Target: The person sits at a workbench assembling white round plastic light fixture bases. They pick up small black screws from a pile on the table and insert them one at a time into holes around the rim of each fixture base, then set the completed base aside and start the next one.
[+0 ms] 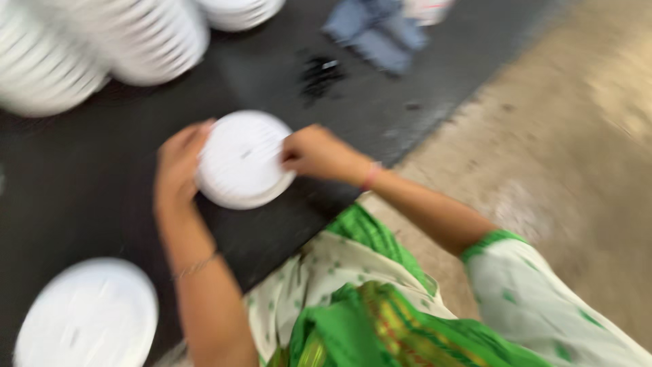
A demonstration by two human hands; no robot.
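Fingers of both hands clamped on the rim of a small stack of white paper plates (243, 160), held just above the black table (81, 183). Left hand (178, 163) grips the left edge, right hand (314, 153) pinches the right edge, fingers curled together over the fluted rim. Frame is blurred, so exact plate count: cannot tell.

Handling guess: light, thin, flexes easily, rim ridges give grip; sheets likely slip against each other, so opposite-edge hold looks right, not the centre.

Nearest me, bottom left: another white plate pile (88, 316). Farther back: tall plate stacks (102, 41) lying along the table's far side, a blue cloth (377, 30) and a dark smudge (319, 73) near it. Beige floor (557, 136) to the right.
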